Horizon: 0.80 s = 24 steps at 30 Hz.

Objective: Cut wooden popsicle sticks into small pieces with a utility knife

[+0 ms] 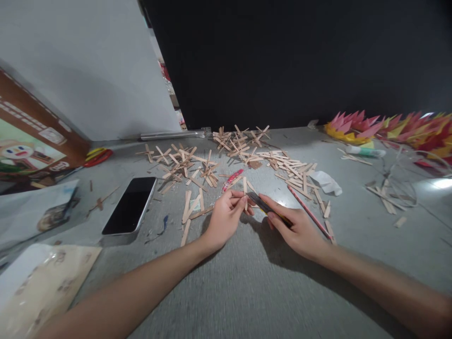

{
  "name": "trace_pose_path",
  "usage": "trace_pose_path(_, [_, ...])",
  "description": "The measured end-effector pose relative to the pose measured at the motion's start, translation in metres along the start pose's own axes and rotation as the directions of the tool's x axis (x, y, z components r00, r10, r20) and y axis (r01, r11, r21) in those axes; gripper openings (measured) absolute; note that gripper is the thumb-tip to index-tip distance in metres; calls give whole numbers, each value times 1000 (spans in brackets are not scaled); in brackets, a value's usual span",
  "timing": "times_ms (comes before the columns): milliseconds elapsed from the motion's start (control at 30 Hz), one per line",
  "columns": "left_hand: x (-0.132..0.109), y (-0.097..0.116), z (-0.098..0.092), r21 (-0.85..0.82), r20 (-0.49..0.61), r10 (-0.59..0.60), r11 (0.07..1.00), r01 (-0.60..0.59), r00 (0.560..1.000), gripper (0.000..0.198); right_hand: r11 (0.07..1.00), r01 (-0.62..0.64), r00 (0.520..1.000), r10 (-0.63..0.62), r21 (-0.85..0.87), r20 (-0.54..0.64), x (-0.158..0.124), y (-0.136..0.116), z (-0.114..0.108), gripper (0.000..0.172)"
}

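Between the fingertips of my left hand (226, 216) a wooden craft stick (245, 188) is pinched upright. My right hand (294, 230) is closed around a black and yellow utility knife (270, 209), whose tip end meets the stick or lies just beside it; the exact contact is too small to tell. Just beyond my left hand lies a red and pink wrapped item (233, 178). A red-striped pencil (309, 213) rests on the table right of the knife. Several loose craft sticks (187, 207) lie left of my left hand.
Crossed-stick pieces (180, 162) and a heap of sticks (291, 167) cover the table's back half. A phone (130, 206) lies left, near a plastic packet (52, 282). At right are a glue stick (365, 151), white tissue (326, 182), coiled cable (400, 165) and folded-paper decorations (353, 127).
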State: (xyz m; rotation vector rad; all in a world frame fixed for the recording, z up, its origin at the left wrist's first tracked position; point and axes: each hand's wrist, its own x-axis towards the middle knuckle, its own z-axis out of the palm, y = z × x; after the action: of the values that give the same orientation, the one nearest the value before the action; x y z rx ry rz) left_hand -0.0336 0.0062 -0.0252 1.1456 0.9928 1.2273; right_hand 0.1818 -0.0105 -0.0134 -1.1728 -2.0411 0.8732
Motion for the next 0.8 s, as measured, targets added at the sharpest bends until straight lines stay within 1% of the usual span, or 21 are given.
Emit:
trace_pose_path(267, [0, 1, 0, -7, -1, 1, 1000, -1, 1000, 32, 998, -39, 998, 38, 39, 43, -1, 6, -2, 52])
trace_pose_path(500, [0, 1, 0, -21, -1, 11, 1000, -11, 1000, 31, 997, -54, 998, 52, 47, 37, 0, 6, -2, 52])
trace_pose_path(633, [1, 1, 0, 24, 13, 1, 1000, -1, 1000, 30, 997, -62, 998, 61, 45, 33, 0, 5, -1, 52])
trace_pose_path(800, [1, 1, -1, 70, 32, 22, 997, -24, 999, 27, 994, -82, 996, 79, 69, 49, 0, 5, -1, 53])
